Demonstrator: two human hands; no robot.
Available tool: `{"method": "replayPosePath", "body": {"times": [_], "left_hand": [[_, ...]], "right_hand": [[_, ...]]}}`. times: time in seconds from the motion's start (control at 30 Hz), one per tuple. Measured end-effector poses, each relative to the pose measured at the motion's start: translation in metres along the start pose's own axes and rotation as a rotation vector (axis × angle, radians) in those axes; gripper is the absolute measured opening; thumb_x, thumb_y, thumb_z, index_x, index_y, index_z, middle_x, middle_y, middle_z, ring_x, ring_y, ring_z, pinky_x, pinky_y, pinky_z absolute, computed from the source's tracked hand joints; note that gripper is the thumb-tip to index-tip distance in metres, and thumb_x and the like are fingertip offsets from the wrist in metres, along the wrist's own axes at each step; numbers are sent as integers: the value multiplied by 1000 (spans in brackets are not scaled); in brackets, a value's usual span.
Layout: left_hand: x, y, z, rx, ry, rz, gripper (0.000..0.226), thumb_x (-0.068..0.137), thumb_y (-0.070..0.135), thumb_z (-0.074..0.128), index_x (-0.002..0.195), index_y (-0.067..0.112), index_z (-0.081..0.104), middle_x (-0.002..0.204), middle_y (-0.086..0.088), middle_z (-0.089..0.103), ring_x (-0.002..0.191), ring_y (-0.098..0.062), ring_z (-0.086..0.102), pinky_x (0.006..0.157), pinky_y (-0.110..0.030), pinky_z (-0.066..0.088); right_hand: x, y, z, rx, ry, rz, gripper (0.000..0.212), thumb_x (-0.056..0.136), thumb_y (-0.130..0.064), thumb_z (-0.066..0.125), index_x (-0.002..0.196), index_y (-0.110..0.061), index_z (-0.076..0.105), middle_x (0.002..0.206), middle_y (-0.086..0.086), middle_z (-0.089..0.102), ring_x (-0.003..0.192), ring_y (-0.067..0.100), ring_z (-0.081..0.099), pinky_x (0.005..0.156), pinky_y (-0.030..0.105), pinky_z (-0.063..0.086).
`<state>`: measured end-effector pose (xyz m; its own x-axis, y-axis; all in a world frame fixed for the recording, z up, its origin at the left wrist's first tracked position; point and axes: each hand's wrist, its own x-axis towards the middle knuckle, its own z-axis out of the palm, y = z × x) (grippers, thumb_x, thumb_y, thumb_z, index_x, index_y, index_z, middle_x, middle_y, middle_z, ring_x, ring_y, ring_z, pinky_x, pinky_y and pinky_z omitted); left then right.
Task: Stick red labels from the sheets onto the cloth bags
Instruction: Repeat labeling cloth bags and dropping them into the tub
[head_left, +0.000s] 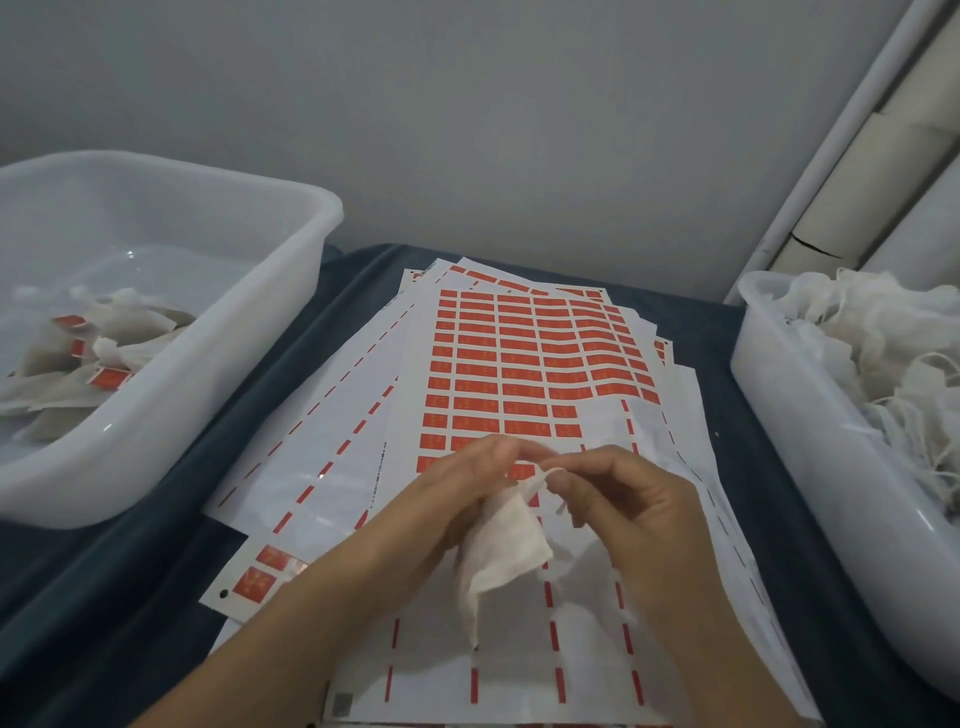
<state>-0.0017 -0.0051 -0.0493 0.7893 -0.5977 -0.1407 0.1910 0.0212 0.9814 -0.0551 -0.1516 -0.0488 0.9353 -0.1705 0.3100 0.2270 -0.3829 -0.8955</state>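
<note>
Both hands hold one cloth bag (506, 545) above the label sheets (519, 358) — left hand (467, 488) grips its side. The right hand (618, 499) pinches its top.

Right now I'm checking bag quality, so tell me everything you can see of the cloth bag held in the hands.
The cloth bag is small, off-white and looks like thin, soft woven fabric, limp and creased. It hangs above the label sheets, top end up, bottom corner drooping toward the camera. The left hand holds its upper left side; the right hand pinches at its gathered top, where a thin drawstring seems to trail. No red label shows on the visible face.
</note>
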Motion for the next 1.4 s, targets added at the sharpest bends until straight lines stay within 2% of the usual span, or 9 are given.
{"method": "replayPosePath", "body": {"times": [0.13, 0.5, 0.63, 0.7, 0.87, 1.0, 1.13, 1.23, 1.4], "left_hand": [[-8, -5, -3, 174, -11, 128, 11, 69, 51, 57, 72, 42, 64, 79, 20, 63, 77, 3, 59, 63, -5, 44], [-5, -7, 0, 271, -172, 125, 20, 82, 46, 50, 75, 38, 67, 86, 17, 65, 93, -2, 60, 81, -13, 44], [-3, -12, 1, 379, 151, 264, 29, 75, 58, 50, 84, 34, 65, 96, 27, 60, 95, 6, 56, 72, -4, 45], [-3, -11, -4, 189, 223, 261, 34, 75, 60, 55, 71, 28, 65, 84, 13, 66, 75, -1, 62, 62, -6, 46], [-10, -5, -4, 89, -313, -77, 54, 82, 66, 39, 87, 26, 74, 73, -1, 70, 46, -7, 55, 45, -13, 40], [-1, -7, -5, -116, -61, -119, 40, 75, 62, 46, 92, 37, 71, 75, 1, 68, 45, -7, 53, 44, -14, 39], [0, -6, -24, -471, 24, -104, 39, 69, 41, 64, 96, 16, 74, 86, -2, 71, 38, -8, 44, 38, -10, 35], [-3, -3, -33, -776, -4, -94, 35, 73, 27, 64, 101, 8, 72, 80, -6, 68, 37, -10, 41, 36, -10, 34], [-5, 0, -27, -350, -43, -179, 33, 78, 39, 51, 86, 8, 60, 56, -2, 48, 39, -7, 35, 37, -13, 30]], "right_hand": [[0, 0, -4, -133, -48, -71, 8, 70, -39, 59, 78, -40, 60, 76, -27, 66, 82, 0, 63, 72, 8, 49], [1, -1, -8, 390, 84, 293, 18, 73, -33, 53, 74, -17, 61, 69, -3, 66, 66, 12, 64, 63, 17, 53], [2, -3, -12, 574, 77, 279, 18, 75, -26, 53, 79, -10, 62, 76, 2, 72, 81, 21, 71, 67, 18, 54], [1, -6, -12, 545, 80, 219, 19, 77, -27, 52, 84, -12, 62, 83, 0, 74, 88, 20, 71, 73, 18, 53], [-6, -10, -8, 434, 17, 68, 13, 81, -26, 52, 86, -17, 60, 93, -9, 73, 96, 10, 68, 76, 11, 50], [-13, -11, 5, 68, -88, -158, 7, 85, -34, 62, 87, -28, 63, 105, -23, 65, 103, -1, 61, 83, 6, 44], [-15, -2, 20, -386, 17, -448, 24, 86, -42, 53, 82, -23, 68, 94, -19, 61, 97, -2, 52, 95, 8, 39], [-10, -1, 18, -365, 88, -293, 17, 86, -46, 54, 81, -32, 61, 90, -28, 57, 97, -13, 51, 88, -4, 32], [-5, 5, 9, -249, 146, -29, 4, 77, -47, 54, 77, -43, 52, 88, -30, 56, 96, -18, 50, 77, -9, 32]]}}
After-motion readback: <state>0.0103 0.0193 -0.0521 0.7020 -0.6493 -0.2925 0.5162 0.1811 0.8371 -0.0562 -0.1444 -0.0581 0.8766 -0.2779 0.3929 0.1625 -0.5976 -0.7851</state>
